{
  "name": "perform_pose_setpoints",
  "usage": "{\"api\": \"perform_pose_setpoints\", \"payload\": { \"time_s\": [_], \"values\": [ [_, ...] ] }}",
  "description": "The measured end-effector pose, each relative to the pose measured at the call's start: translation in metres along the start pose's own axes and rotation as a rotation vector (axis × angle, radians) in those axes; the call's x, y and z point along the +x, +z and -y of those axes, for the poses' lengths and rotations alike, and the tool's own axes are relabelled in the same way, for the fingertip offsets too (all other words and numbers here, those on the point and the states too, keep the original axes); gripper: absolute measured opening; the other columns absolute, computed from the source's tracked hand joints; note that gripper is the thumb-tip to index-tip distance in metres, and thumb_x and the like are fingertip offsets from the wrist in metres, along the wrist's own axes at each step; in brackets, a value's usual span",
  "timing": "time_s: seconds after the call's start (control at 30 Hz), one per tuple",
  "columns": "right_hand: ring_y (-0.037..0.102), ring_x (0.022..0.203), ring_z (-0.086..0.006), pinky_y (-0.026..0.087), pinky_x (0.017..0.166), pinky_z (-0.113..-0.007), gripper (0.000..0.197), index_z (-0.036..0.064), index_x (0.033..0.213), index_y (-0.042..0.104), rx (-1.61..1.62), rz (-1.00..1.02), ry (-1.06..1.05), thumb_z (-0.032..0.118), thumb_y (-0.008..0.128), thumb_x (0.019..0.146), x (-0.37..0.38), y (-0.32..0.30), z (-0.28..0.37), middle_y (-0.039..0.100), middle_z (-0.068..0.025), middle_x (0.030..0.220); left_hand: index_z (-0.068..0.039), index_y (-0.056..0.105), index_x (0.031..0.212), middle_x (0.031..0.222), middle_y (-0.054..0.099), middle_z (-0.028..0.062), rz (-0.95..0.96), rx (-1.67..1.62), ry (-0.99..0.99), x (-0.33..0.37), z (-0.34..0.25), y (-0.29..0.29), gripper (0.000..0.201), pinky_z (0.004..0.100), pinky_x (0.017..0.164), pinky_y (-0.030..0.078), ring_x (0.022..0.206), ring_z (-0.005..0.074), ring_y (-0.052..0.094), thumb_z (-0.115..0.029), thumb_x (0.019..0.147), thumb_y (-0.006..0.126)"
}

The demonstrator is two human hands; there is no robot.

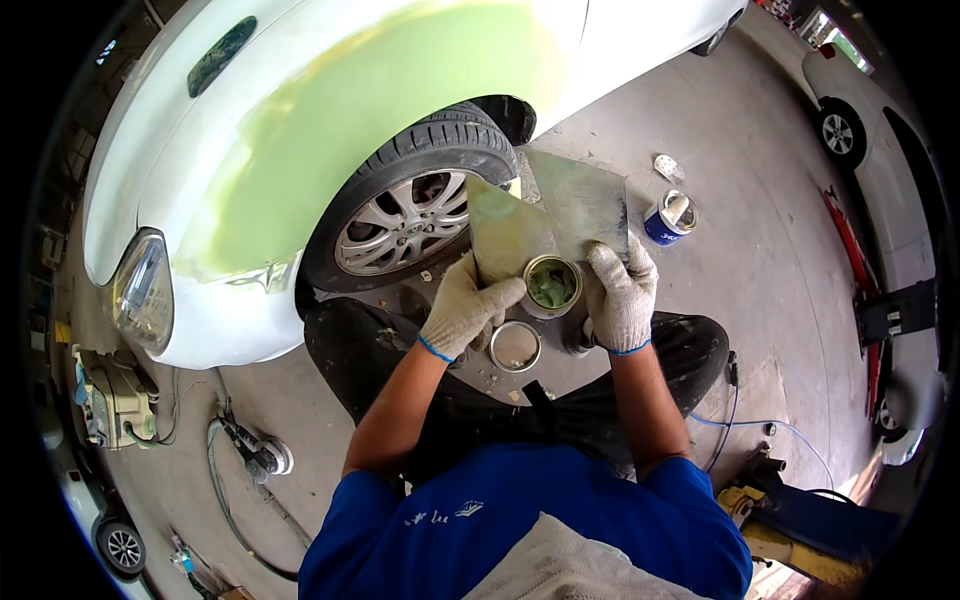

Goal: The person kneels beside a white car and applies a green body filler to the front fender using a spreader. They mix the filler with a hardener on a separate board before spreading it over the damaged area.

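My left hand [462,308], in a pale work glove with a blue cuff, grips a flat, thin plate [508,238] streaked with green. The gloved right hand [622,298] is closed on the lower edge of a second, greyer plate [585,200]. The two plates overlap or meet in the middle; whether they touch, I cannot tell. Just below them, between my hands, an open can [552,284] shows green paste inside. A round lid or shallow tin [515,346] with a beige face is under it. Before me, the white car's fender [330,130] carries a broad light-green patch around the wheel arch.
The car's front wheel [405,222] is beside my left hand. A blue-and-white can [669,218] and a small white object [668,168] are on the floor, right. A sander [268,458] with a hose is at lower left; a thin blue hose [735,424] runs at right.
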State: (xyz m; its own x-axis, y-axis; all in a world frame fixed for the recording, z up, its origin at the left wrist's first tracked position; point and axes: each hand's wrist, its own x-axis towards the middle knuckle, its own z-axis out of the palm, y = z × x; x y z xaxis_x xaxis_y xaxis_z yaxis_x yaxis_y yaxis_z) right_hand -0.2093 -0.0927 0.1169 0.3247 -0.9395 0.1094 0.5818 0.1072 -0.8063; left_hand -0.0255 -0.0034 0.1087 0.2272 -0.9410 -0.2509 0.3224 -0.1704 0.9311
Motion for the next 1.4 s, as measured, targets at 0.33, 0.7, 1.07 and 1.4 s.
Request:
{"api": "perform_pose_setpoints", "payload": {
  "time_s": [0.33, 0.7, 1.07, 1.4],
  "values": [
    [0.067, 0.109, -0.0188, 0.053, 0.097, -0.035, 0.038, -0.0038, 0.131, 0.063, 0.119, 0.106, 0.185, -0.001, 0.066, 0.093, 0.003, -0.004, 0.003, 0.071, -0.0112, 0.120, 0.000, 0.063, 0.099, 0.076, 0.064, 0.0008, 0.071, -0.017, 0.032, -0.001, -0.003, -0.021, 0.023, 0.0239, 0.047, 0.043, 0.053, 0.0078, 0.054, -0.011, 0.084, 0.077],
    [0.067, 0.104, -0.0167, 0.053, 0.096, -0.034, 0.036, -0.0009, 0.130, 0.065, -0.050, 0.037, 0.073, -0.004, 0.065, 0.094, -0.003, -0.008, -0.006, 0.072, -0.0082, 0.115, -0.004, 0.057, 0.094, 0.064, 0.058, 0.0008, -0.061, -0.008, 0.019, 0.004, -0.015, -0.018, 0.018, 0.0251, 0.044, 0.039, 0.048, 0.0084, 0.051, -0.013, 0.088, 0.071],
    [0.065, 0.119, -0.0282, 0.056, 0.099, -0.040, 0.066, -0.0023, 0.145, 0.047, 0.304, 0.148, 0.480, 0.010, 0.076, 0.086, 0.005, -0.010, -0.001, 0.064, -0.0178, 0.131, -0.005, 0.058, 0.104, 0.081, 0.062, 0.0001, 0.180, -0.157, 0.149, -0.001, 0.026, -0.049, 0.036, 0.0266, 0.058, 0.049, 0.066, 0.0092, 0.058, -0.013, 0.080, 0.083],
    [0.066, 0.117, -0.0235, 0.055, 0.101, -0.037, 0.058, -0.0048, 0.143, 0.047, 0.321, 0.229, 0.709, 0.014, 0.071, 0.093, 0.001, -0.031, -0.042, 0.063, -0.0146, 0.131, 0.001, 0.052, 0.135, 0.078, 0.069, 0.0090, 0.159, -0.226, 0.101, -0.007, 0.031, -0.055, 0.064, 0.0217, 0.052, 0.049, 0.060, 0.0107, 0.062, -0.007, 0.076, 0.076]
  ]
}}
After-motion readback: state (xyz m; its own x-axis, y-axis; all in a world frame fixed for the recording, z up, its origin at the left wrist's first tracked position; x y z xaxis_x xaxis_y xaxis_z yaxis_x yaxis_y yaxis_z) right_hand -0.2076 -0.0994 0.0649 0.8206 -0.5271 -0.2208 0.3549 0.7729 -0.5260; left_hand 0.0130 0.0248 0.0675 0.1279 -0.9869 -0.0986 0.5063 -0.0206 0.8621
